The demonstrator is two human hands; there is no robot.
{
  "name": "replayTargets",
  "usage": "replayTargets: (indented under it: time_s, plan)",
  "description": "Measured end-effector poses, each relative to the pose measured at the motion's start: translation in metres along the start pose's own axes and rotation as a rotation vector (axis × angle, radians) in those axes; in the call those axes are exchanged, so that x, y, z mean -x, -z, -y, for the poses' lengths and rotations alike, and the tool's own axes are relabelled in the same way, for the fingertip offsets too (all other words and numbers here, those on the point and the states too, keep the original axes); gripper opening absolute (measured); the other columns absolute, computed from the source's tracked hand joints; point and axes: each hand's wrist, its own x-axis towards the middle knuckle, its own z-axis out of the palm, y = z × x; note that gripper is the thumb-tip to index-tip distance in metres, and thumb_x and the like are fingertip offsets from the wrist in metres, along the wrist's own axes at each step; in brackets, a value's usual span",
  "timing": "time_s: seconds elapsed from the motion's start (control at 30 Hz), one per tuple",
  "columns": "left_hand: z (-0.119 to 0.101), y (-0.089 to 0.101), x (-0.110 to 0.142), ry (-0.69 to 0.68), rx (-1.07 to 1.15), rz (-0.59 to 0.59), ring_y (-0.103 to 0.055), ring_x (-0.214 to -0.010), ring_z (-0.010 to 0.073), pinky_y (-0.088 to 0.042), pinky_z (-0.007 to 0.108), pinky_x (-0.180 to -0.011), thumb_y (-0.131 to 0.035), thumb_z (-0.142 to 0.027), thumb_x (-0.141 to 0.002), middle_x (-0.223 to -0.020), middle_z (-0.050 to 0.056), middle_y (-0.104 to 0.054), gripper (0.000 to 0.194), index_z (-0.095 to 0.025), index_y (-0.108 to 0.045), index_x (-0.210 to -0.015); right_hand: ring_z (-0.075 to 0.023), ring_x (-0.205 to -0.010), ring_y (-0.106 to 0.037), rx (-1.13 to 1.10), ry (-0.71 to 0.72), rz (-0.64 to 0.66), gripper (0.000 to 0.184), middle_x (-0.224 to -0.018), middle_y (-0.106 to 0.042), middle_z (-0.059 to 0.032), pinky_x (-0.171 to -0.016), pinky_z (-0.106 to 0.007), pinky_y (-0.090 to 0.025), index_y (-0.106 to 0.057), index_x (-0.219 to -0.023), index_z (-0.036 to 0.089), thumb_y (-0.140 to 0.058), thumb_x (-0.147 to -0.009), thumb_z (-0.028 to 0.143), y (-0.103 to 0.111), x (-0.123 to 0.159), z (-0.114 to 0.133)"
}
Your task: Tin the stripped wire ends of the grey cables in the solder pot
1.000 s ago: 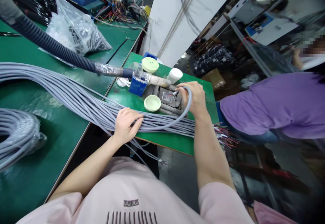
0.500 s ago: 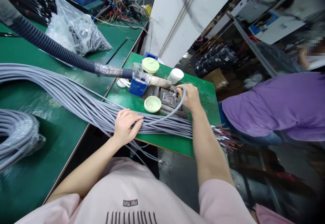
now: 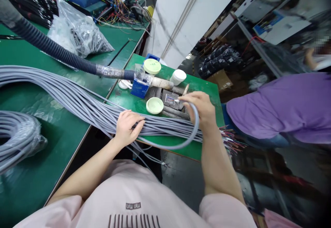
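Observation:
My right hand (image 3: 203,109) pinches one grey cable (image 3: 196,124) near its end, the fingers closed on it. Its stripped wire ends (image 3: 177,100) point left, over a dark metal block with a square, shiny patch (image 3: 169,98). From there the cable bends toward me in a wide loop, across the near side of the grey cable bundle (image 3: 165,126). On top of that bundle lies my left hand (image 3: 128,126), thumb and fingers apart. Just beyond the bundle sits a pale green round dish (image 3: 154,106).
A ribbed hose (image 3: 69,57) with a pale nozzle reaches in from the left, beside a blue box (image 3: 139,88). Farther back stand a pale green lid (image 3: 152,66) and a white tub (image 3: 178,77). A person in purple (image 3: 274,107) is at the right.
My right hand has shifted right and nearer me, and its cable end now points left. The cable's loop has swung to the near side of the bundle. My left hand stays put.

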Motion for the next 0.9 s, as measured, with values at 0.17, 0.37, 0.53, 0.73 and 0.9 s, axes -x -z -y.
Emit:
replayTargets:
  time_s: [0.17,0.37,0.53,0.73,0.9]
  plan:
    - [-0.014,-0.002,0.0,0.089,0.26,0.039,-0.066,-0.08,0.018,-0.049,0.036,-0.08,-0.061,-0.027,-0.087,-0.082,0.006,-0.074,0.014,-0.018,-0.072,-0.087,-0.0211,-0.105,-0.063,-0.077,0.259,0.083,0.028,-0.115,-0.072,-0.005,-0.099,-0.046,-0.045,-0.063,-0.117,0.027,-0.058,-0.091,0.019,0.029,0.031,0.069]
    - [-0.052,-0.014,0.009,0.522,0.834,0.369,-0.065,-0.071,0.0174,-0.051,0.03,-0.07,-0.053,-0.056,-0.088,-0.075,0.008,-0.072,0.049,-0.014,-0.073,-0.072,-0.019,-0.112,-0.061,-0.031,0.308,0.181,0.031,-0.119,-0.07,-0.0031,-0.104,-0.045,-0.043,-0.065,-0.117,0.03,-0.057,-0.09,0.016,0.025,0.071,0.104]
    - [-0.067,-0.017,0.011,0.771,0.994,0.447,-0.063,-0.064,0.0154,-0.051,0.026,-0.063,-0.06,-0.063,-0.078,-0.071,0.007,-0.071,0.055,-0.012,-0.069,-0.063,-0.0181,-0.117,-0.059,-0.027,0.3,0.191,0.03,-0.12,-0.07,-0.0031,-0.106,-0.044,-0.042,-0.065,-0.115,0.029,-0.054,-0.091,0.015,0.022,0.09,0.119]
    - [-0.066,-0.018,0.02,0.712,0.981,0.453,-0.066,-0.072,0.0172,-0.053,0.027,-0.071,-0.058,-0.063,-0.08,-0.08,0.01,-0.074,0.054,-0.012,-0.07,-0.065,-0.0191,-0.116,-0.057,-0.03,0.236,0.15,0.027,-0.115,-0.072,-0.0029,-0.106,-0.044,-0.042,-0.067,-0.111,0.026,-0.054,-0.091,0.014,0.018,0.104,0.127]
    - [-0.068,-0.016,0.026,0.643,0.984,0.512,-0.067,-0.074,0.0171,-0.052,0.026,-0.072,-0.054,-0.061,-0.085,-0.081,0.01,-0.074,0.054,-0.012,-0.071,-0.069,-0.0191,-0.114,-0.057,-0.025,0.202,0.116,0.027,-0.113,-0.073,-0.0026,-0.105,-0.044,-0.043,-0.067,-0.11,0.026,-0.054,-0.09,0.013,0.021,0.11,0.135]
